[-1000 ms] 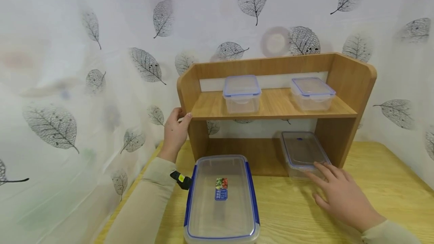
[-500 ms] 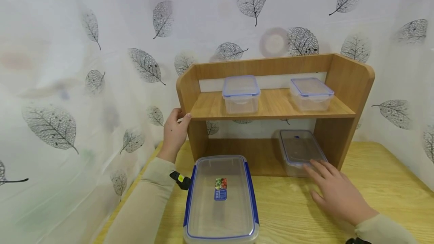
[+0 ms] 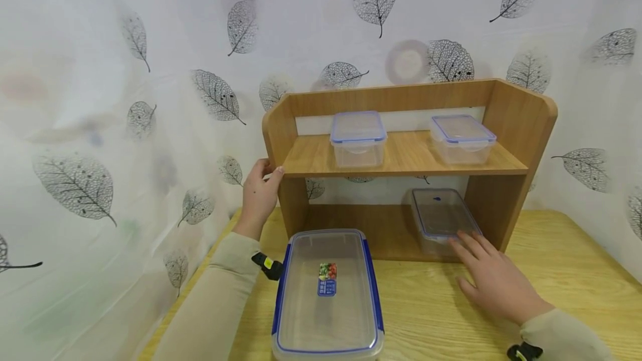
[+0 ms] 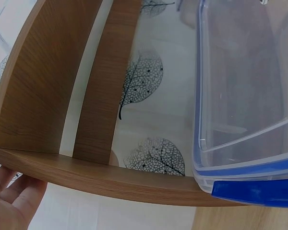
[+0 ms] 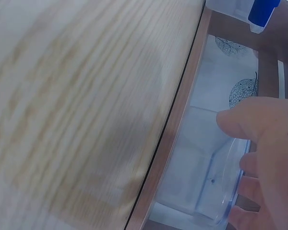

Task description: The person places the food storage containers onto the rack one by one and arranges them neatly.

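My left hand (image 3: pixel 259 196) holds the left side panel of a two-tier wooden desk shelf (image 3: pixel 401 172), its thumb at the front edge. In the left wrist view, the fingers (image 4: pixel 26 196) lie against that panel's outer face. On the lower tier, at the right, sits a clear plastic food container (image 3: pixel 443 213) with a blue-rimmed lid. My right hand (image 3: pixel 499 280) touches its front end with fingers extended. The right wrist view shows this container (image 5: pixel 197 177) beside the thumb (image 5: pixel 240 117). The other fingertips of the right hand are partly hidden behind the lid's rim.
Two smaller clear containers, one left (image 3: pixel 358 139) and one right (image 3: pixel 462 138), stand on the upper tier. A large container (image 3: pixel 328 294) with blue side clips lies on the wooden table (image 3: pixel 426 316) before the shelf. A leaf-patterned curtain (image 3: pixel 165 88) hangs behind.
The container on the lower tier has slid backward, deeper into the shelf, with my right hand following it. My left hand and the other containers stay put.
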`<action>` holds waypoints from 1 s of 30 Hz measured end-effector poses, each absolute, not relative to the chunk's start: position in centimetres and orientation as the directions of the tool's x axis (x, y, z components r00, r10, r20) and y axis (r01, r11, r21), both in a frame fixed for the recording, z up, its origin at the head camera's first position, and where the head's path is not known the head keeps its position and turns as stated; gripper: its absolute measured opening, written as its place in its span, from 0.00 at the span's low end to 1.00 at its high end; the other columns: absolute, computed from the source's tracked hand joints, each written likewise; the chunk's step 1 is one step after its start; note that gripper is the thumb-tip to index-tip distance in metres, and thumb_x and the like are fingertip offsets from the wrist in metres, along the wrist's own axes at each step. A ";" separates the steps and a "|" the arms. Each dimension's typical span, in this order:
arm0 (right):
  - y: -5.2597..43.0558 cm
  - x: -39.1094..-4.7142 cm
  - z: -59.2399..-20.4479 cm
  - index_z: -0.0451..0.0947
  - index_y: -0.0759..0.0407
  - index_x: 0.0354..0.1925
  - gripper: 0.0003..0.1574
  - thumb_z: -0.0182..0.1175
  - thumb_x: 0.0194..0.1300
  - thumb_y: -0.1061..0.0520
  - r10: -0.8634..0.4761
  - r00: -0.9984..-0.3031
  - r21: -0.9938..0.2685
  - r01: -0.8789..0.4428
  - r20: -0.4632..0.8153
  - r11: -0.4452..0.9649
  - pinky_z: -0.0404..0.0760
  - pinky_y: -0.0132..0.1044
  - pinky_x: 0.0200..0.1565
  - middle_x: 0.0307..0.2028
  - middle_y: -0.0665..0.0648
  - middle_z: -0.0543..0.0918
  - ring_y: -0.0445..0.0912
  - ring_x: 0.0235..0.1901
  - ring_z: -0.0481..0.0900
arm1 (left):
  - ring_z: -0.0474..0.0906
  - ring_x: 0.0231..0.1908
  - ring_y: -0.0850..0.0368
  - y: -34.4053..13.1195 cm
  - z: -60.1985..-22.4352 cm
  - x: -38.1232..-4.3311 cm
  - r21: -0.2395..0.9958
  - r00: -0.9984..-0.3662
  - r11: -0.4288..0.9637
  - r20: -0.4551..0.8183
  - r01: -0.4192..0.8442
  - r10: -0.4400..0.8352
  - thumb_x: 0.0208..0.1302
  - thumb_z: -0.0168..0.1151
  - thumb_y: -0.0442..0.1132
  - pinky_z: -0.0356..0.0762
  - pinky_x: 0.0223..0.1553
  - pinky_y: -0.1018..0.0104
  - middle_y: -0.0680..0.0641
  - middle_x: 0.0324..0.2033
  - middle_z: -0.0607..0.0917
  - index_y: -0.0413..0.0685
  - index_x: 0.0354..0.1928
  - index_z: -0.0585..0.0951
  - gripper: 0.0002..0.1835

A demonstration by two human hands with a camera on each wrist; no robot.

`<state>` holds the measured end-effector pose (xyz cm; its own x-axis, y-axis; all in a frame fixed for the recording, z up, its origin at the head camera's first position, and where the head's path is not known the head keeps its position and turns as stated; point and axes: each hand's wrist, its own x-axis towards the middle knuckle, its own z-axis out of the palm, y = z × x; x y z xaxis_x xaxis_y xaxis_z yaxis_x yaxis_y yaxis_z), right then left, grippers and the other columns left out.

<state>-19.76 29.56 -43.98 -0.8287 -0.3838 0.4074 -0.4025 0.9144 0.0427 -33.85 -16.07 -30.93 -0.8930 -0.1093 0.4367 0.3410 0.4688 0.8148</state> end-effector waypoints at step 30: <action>25.7 -18.8 -42.3 0.65 0.59 0.74 0.44 0.67 0.67 0.45 -0.301 -0.891 -0.332 -0.413 0.340 0.848 0.70 0.72 0.57 0.69 0.69 0.66 0.71 0.66 0.64 | 0.78 0.58 0.40 -16.1 -30.8 -33.7 0.815 -0.894 0.464 0.437 0.347 -0.099 0.75 0.56 0.52 0.79 0.56 0.46 0.40 0.59 0.79 0.50 0.62 0.76 0.21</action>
